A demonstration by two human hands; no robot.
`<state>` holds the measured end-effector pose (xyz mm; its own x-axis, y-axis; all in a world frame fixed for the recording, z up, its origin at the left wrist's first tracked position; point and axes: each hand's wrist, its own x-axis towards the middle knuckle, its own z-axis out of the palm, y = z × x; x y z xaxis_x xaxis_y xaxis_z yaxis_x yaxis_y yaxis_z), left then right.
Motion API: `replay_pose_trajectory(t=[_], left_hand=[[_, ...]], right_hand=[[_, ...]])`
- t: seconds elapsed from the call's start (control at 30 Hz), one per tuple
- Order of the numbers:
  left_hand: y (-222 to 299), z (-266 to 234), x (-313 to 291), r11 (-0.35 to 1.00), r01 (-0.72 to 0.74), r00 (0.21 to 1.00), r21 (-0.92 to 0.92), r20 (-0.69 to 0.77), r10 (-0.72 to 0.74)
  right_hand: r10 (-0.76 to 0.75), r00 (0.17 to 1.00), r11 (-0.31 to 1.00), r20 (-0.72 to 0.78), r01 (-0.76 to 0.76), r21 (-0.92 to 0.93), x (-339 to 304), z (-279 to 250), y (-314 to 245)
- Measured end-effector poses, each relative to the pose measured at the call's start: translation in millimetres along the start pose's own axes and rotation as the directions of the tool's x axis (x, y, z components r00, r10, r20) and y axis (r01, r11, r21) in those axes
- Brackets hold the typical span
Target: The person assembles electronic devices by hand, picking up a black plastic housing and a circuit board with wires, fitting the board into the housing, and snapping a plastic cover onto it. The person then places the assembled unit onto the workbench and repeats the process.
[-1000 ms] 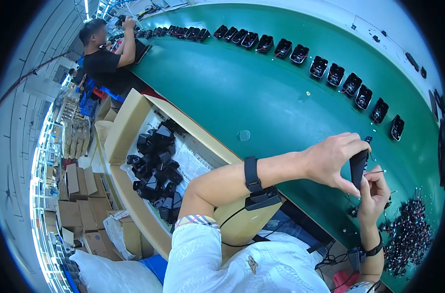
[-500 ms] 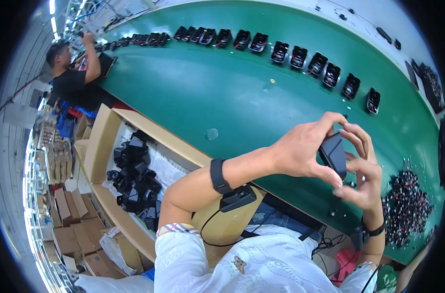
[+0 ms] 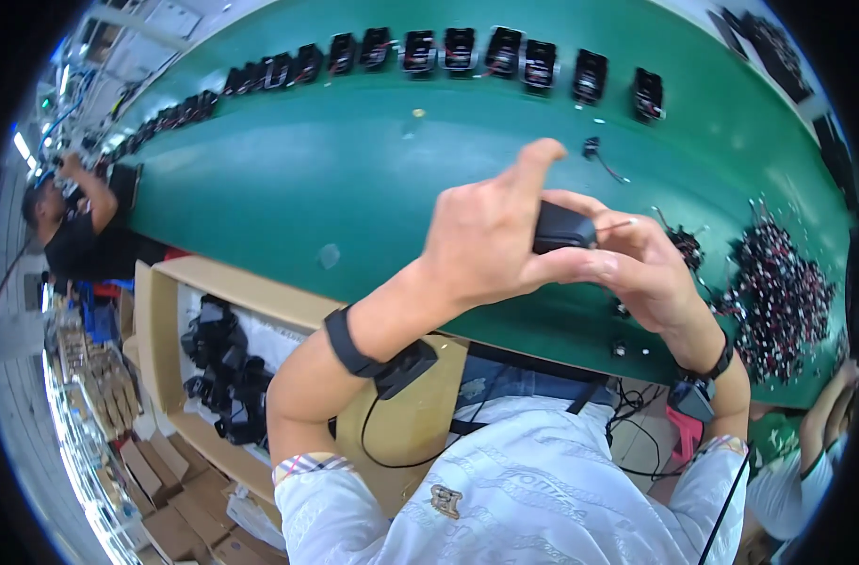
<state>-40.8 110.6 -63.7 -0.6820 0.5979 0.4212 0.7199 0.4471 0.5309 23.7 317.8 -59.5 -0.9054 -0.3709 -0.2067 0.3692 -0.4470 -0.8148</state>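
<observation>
Above the green table, a black plastic housing (image 3: 563,228) is held between my two hands. My left hand (image 3: 481,235) grips its left side, thumb along the lower edge and index finger raised clear. Closed about its right end is my right hand (image 3: 651,273), with the fingertips against the housing. A thin light wire (image 3: 618,225) sticks out by the right fingers; what it joins is hidden. Beyond the hands lies a small black part with a wire lead (image 3: 592,148). A heap of small wired parts (image 3: 783,292) lies right of my right hand.
Several black housings with parts inside, one of them (image 3: 647,94), form a row along the far side of the green table (image 3: 354,179). A cardboard box (image 3: 251,282) of black housings (image 3: 227,377) stands at my left. A co-worker (image 3: 81,231) sits at the far left.
The housing has been turned from a steep tilt to lie more level, and my right fingers have closed in on its end. The whole view has shifted.
</observation>
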Motion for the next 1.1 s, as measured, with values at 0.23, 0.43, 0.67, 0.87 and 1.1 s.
replay_pose_trajectory(t=[0.23,0.43,0.67,0.87,1.1], left_hand=[[-4,5,10,0.947,-0.283,0.959,-0.151,-0.044,0.279],[-10,19,5,0.905,-0.367,0.929,-0.214,-0.122,0.348],[-9,16,-1,0.908,-0.351,0.936,-0.227,-0.047,0.350],[-10,7,10,0.939,-0.280,0.954,-0.202,0.048,0.294],[-5,-22,16,0.986,0.044,0.999,-0.162,0.005,-0.043]], right_hand=[[0.042,0.989,0.985,0.141,-0.064,0.160,0,-26,9],[0.045,0.982,0.971,0.185,-0.086,0.222,1,-30,14],[0.058,0.980,0.982,0.189,-0.090,0.165,-5,-31,12],[-0.073,0.997,0.966,0.005,0.072,-0.247,-8,-27,-3],[-0.561,0.768,-0.412,0.310,0.066,-0.909,20,-131,-92]])
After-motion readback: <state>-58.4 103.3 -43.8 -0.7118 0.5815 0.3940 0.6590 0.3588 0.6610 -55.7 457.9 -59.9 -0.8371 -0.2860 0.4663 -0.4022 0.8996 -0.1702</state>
